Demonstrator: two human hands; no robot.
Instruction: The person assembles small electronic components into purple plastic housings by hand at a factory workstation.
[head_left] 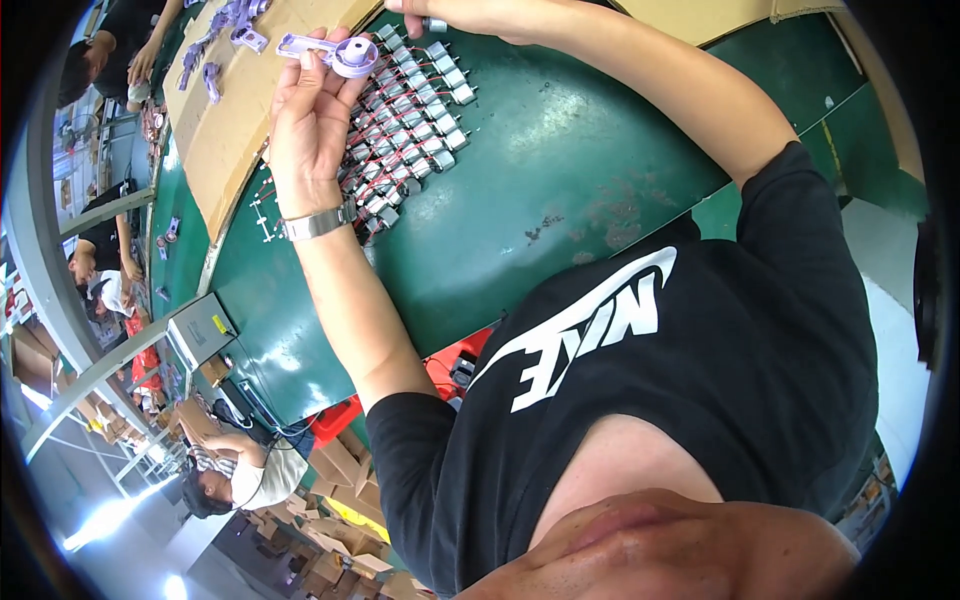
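Observation:
My left hand (312,130), with a metal watch on its wrist, holds up a light purple plastic housing (355,58) with a narrow arm and a round cup end. The housing is pinched between thumb and fingers, above the cardboard's edge. My right hand (470,16) is at the top edge of the view, partly cut off. Its fingers are closed around a small silver motor (435,24). Below and between both hands, several rows of small silver motors (408,112) with red wires lie on the green table (500,200).
A cardboard sheet (225,130) on the left bears several loose purple housings (212,80). A grey box (200,328) stands on the table's left part. Another cardboard piece (700,18) lies at the far right. Several people work at the left; cartons (340,460) are stacked beyond the table.

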